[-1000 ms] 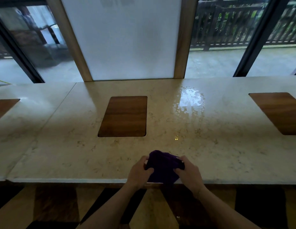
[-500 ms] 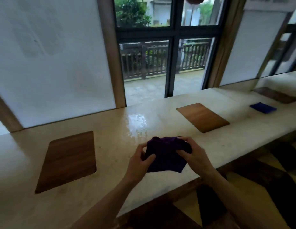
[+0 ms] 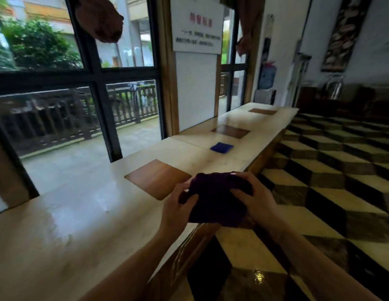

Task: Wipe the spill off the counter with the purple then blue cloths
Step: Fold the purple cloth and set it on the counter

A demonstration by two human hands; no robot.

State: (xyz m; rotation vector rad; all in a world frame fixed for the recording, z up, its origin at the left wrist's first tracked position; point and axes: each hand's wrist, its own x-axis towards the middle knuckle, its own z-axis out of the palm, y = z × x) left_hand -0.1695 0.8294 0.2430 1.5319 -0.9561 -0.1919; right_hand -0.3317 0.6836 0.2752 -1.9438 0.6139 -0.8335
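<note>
Both hands hold the bunched purple cloth (image 3: 215,198) in the air over the counter's front edge. My left hand (image 3: 178,210) grips its left side and my right hand (image 3: 257,199) grips its right side. The blue cloth (image 3: 221,147) lies flat on the pale stone counter (image 3: 80,224), farther along to the right and well beyond my hands. A faint wet sheen (image 3: 102,203) shows on the counter left of my hands; its outline is blurred.
Brown wooden inlays sit in the countertop, one (image 3: 157,179) just beyond my left hand and another (image 3: 230,131) past the blue cloth. Windows and a white panel (image 3: 195,90) back the counter. A checkered floor (image 3: 330,181) spreads to the right.
The view has swung far to the right along the counter. The spill has slid to the left of my hands and the blue cloth has come nearer the centre. Both hands keep hold of the purple cloth.
</note>
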